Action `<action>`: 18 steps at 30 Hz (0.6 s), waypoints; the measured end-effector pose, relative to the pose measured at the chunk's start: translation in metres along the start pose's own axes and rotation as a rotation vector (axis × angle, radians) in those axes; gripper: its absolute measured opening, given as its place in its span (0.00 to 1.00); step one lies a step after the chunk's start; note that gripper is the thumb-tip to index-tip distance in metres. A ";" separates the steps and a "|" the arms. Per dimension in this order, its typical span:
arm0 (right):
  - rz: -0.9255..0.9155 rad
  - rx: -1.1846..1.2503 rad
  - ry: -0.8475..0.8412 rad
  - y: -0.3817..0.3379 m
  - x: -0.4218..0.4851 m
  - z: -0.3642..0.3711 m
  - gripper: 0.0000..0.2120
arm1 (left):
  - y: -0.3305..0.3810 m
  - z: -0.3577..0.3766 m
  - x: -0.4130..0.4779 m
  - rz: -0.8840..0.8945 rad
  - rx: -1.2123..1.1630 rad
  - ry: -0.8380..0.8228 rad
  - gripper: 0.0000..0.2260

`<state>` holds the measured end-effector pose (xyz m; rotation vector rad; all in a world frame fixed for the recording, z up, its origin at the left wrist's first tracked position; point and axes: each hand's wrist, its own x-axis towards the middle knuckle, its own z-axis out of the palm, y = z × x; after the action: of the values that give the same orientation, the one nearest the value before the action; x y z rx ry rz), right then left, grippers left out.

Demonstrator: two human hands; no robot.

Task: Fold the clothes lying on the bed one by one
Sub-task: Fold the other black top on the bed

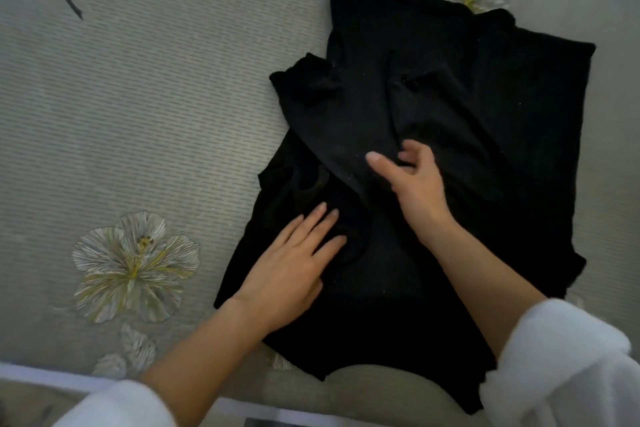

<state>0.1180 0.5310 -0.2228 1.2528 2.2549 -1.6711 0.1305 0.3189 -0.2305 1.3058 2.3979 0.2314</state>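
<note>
Garment point(519, 114) under left fingers point(311, 222); right fingers point(414, 157) pinch sleeve point(341, 135).

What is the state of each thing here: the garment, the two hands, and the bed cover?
black garment: partly folded, layers overlapping, lying on the bed cover.
left hand: flat, fingers straight, pressing the garment.
right hand: fingers curled at a fold of the garment; grip unclear.
bed cover: spread flat.

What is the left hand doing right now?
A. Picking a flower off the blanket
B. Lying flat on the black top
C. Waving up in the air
B: the left hand rests flat, fingers straight, on the black top spread on the bed.
</note>
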 end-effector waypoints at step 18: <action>0.421 0.943 0.351 0.010 0.018 -0.061 0.12 | -0.003 0.004 0.002 -0.368 -0.119 0.019 0.37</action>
<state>0.1363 0.5920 -0.2140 2.1196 1.0839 -2.5351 0.1282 0.3189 -0.2355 0.7945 2.5408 0.2748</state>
